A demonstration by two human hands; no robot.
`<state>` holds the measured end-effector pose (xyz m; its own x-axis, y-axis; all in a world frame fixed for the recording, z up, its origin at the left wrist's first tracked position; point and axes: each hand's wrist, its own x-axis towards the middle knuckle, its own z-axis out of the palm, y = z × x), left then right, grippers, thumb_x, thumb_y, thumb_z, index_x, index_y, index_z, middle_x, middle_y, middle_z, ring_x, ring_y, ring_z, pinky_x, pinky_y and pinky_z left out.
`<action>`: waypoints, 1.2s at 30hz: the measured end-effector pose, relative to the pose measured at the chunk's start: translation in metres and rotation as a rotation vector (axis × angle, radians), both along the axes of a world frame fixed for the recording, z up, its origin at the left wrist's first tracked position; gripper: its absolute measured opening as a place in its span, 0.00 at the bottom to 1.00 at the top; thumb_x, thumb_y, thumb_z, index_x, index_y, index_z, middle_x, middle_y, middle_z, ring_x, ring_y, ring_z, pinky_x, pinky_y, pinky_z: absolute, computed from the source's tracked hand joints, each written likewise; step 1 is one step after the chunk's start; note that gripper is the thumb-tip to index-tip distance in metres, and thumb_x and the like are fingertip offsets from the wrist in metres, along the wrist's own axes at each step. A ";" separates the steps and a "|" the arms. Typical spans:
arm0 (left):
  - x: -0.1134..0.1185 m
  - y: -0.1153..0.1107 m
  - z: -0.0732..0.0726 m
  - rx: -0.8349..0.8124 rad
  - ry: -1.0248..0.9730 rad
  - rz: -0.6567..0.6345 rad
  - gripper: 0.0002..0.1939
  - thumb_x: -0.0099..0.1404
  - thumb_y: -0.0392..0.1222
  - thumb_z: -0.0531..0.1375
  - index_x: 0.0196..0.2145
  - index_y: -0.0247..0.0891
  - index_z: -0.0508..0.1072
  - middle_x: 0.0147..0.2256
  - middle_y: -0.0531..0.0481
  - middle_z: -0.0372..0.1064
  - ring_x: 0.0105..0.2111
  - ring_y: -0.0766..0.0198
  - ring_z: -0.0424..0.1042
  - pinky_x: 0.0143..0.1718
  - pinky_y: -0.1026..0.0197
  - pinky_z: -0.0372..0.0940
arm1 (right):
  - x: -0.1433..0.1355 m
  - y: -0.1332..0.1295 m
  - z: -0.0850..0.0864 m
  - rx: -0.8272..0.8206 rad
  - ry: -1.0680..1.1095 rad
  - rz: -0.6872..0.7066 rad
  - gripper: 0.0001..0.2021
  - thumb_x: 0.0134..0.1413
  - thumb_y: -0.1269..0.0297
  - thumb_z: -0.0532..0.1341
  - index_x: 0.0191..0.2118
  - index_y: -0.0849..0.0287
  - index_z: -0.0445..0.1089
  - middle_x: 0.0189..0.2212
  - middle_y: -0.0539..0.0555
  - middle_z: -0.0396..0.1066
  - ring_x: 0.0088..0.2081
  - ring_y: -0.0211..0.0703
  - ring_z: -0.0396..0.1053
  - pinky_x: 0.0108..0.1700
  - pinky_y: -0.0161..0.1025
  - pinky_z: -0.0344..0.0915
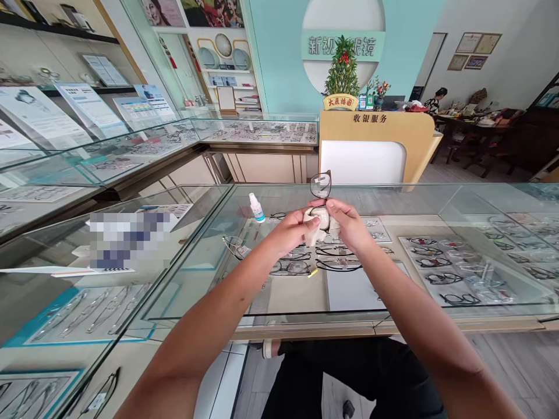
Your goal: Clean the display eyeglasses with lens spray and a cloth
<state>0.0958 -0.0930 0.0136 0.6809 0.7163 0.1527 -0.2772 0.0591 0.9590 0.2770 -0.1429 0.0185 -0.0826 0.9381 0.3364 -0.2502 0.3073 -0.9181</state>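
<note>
Above the glass counter, both my hands hold a pair of dark-rimmed eyeglasses [321, 185] turned on end, with one lens sticking up. My left hand [293, 228] is closed on a pale cloth [312, 236], which is folded around the lower lens. With its fingers pinched, my right hand [346, 220] grips the eyeglasses near their middle; part of the frame is hidden behind the fingers and cloth. A small white spray bottle [257, 209] with a blue label stands on the glass to the left. Another pair of glasses [236, 247] lies left of my wrist.
Beneath my hands, the glass display counter [301, 323] holds several rows of frames. More frames lie on a tray [441, 270] to the right. Papers [177, 218] rest on the left counter. Behind stands a wooden cashier desk [362, 131]; a person [434, 103] is at a far table.
</note>
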 end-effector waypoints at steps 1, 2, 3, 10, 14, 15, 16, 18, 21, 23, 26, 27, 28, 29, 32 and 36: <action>0.000 -0.001 0.002 0.023 0.006 0.005 0.28 0.54 0.57 0.82 0.41 0.35 0.80 0.33 0.50 0.74 0.32 0.65 0.71 0.33 0.63 0.66 | -0.001 0.000 0.000 -0.007 0.006 -0.004 0.24 0.58 0.33 0.73 0.46 0.47 0.87 0.45 0.51 0.85 0.47 0.51 0.80 0.51 0.44 0.77; -0.001 -0.002 0.003 0.044 0.016 0.017 0.29 0.53 0.57 0.82 0.43 0.35 0.80 0.33 0.50 0.74 0.31 0.66 0.70 0.33 0.63 0.65 | -0.001 0.000 0.000 -0.016 0.011 -0.006 0.24 0.57 0.33 0.73 0.46 0.47 0.87 0.45 0.51 0.86 0.47 0.51 0.80 0.50 0.43 0.77; 0.000 -0.003 0.004 0.063 0.030 0.036 0.30 0.53 0.56 0.83 0.44 0.35 0.80 0.33 0.51 0.74 0.31 0.66 0.70 0.32 0.63 0.64 | -0.002 0.000 0.000 -0.023 0.015 -0.006 0.25 0.57 0.33 0.73 0.46 0.47 0.87 0.45 0.51 0.86 0.47 0.51 0.80 0.48 0.43 0.77; 0.009 -0.008 -0.004 0.225 0.077 0.277 0.31 0.58 0.69 0.75 0.35 0.36 0.77 0.27 0.55 0.68 0.28 0.68 0.63 0.31 0.62 0.58 | -0.012 -0.002 -0.002 0.017 0.042 -0.007 0.24 0.58 0.34 0.73 0.46 0.48 0.87 0.52 0.51 0.85 0.50 0.50 0.80 0.52 0.42 0.75; 0.005 -0.003 -0.006 0.172 0.083 0.266 0.34 0.59 0.73 0.73 0.30 0.37 0.71 0.25 0.57 0.62 0.26 0.69 0.59 0.29 0.63 0.56 | -0.012 -0.004 0.000 0.020 0.063 -0.011 0.22 0.59 0.36 0.74 0.46 0.48 0.87 0.49 0.51 0.86 0.50 0.51 0.81 0.49 0.42 0.76; 0.003 -0.002 -0.005 0.126 0.093 0.235 0.34 0.58 0.74 0.73 0.30 0.38 0.72 0.25 0.56 0.64 0.27 0.68 0.61 0.30 0.62 0.58 | -0.011 -0.004 0.000 0.007 0.069 -0.009 0.22 0.59 0.36 0.73 0.47 0.48 0.87 0.48 0.51 0.86 0.49 0.51 0.82 0.47 0.42 0.76; 0.000 0.000 -0.003 0.084 0.102 0.196 0.34 0.56 0.73 0.75 0.32 0.37 0.73 0.27 0.55 0.66 0.28 0.66 0.65 0.31 0.62 0.61 | -0.009 -0.004 0.000 -0.005 0.072 -0.009 0.22 0.59 0.36 0.73 0.47 0.48 0.87 0.47 0.51 0.87 0.49 0.52 0.82 0.47 0.42 0.76; -0.005 0.004 0.001 0.056 0.113 0.109 0.33 0.54 0.68 0.78 0.40 0.37 0.79 0.33 0.51 0.74 0.33 0.62 0.72 0.35 0.60 0.66 | -0.008 -0.002 -0.001 -0.012 0.070 -0.018 0.23 0.59 0.36 0.73 0.47 0.49 0.87 0.46 0.52 0.87 0.50 0.53 0.82 0.50 0.44 0.77; -0.007 0.005 0.005 0.129 0.122 0.058 0.35 0.53 0.59 0.81 0.52 0.38 0.80 0.37 0.50 0.77 0.35 0.62 0.74 0.37 0.61 0.66 | -0.009 0.001 -0.004 0.003 0.069 -0.046 0.23 0.57 0.35 0.74 0.45 0.48 0.88 0.48 0.52 0.87 0.52 0.53 0.82 0.53 0.45 0.77; -0.003 0.003 0.002 0.167 0.111 0.112 0.37 0.53 0.59 0.81 0.54 0.38 0.79 0.33 0.52 0.75 0.30 0.65 0.70 0.32 0.62 0.63 | -0.012 0.002 -0.006 0.011 0.075 -0.049 0.23 0.56 0.35 0.74 0.45 0.47 0.88 0.50 0.51 0.86 0.53 0.53 0.81 0.53 0.45 0.77; 0.007 0.000 -0.005 0.205 0.079 0.251 0.33 0.57 0.67 0.77 0.47 0.38 0.79 0.25 0.57 0.66 0.24 0.68 0.60 0.26 0.63 0.54 | -0.017 0.002 -0.007 0.015 0.074 -0.034 0.23 0.56 0.35 0.74 0.46 0.47 0.88 0.53 0.51 0.86 0.55 0.54 0.80 0.54 0.45 0.76; 0.009 0.000 -0.008 0.225 0.070 0.289 0.32 0.59 0.69 0.75 0.43 0.38 0.79 0.24 0.58 0.63 0.24 0.69 0.58 0.26 0.63 0.53 | -0.017 0.001 -0.006 0.018 0.071 -0.031 0.23 0.56 0.35 0.74 0.46 0.47 0.88 0.54 0.51 0.85 0.55 0.54 0.80 0.55 0.46 0.76; 0.010 0.000 -0.011 0.244 0.063 0.315 0.32 0.60 0.71 0.73 0.40 0.38 0.78 0.24 0.58 0.62 0.24 0.69 0.57 0.26 0.63 0.53 | -0.018 0.000 -0.006 0.023 0.066 -0.032 0.23 0.56 0.35 0.74 0.46 0.47 0.88 0.55 0.52 0.85 0.56 0.54 0.79 0.56 0.46 0.76; 0.011 0.001 -0.013 0.255 0.058 0.325 0.32 0.60 0.73 0.72 0.37 0.38 0.77 0.24 0.58 0.61 0.24 0.69 0.57 0.26 0.63 0.53 | -0.018 0.000 -0.005 0.028 0.061 -0.037 0.23 0.56 0.35 0.75 0.46 0.47 0.88 0.55 0.52 0.85 0.57 0.55 0.79 0.57 0.47 0.75; 0.007 0.005 -0.014 0.216 0.063 0.286 0.33 0.61 0.75 0.70 0.34 0.38 0.75 0.24 0.57 0.61 0.25 0.68 0.59 0.28 0.63 0.56 | -0.015 -0.001 -0.002 0.010 0.065 -0.042 0.23 0.55 0.35 0.75 0.46 0.47 0.88 0.53 0.52 0.86 0.55 0.55 0.80 0.57 0.48 0.76; -0.001 0.008 -0.007 0.174 0.110 0.151 0.33 0.58 0.70 0.76 0.44 0.37 0.79 0.34 0.51 0.74 0.31 0.65 0.69 0.33 0.62 0.62 | -0.009 -0.002 0.000 -0.031 0.069 -0.044 0.24 0.56 0.35 0.75 0.47 0.48 0.88 0.47 0.52 0.87 0.53 0.56 0.81 0.54 0.48 0.77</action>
<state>0.0952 -0.0847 0.0062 0.5879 0.7804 0.2131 -0.1634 -0.1435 0.9761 0.2681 -0.1445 0.0182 -0.0185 0.9502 0.3110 -0.2997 0.2915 -0.9084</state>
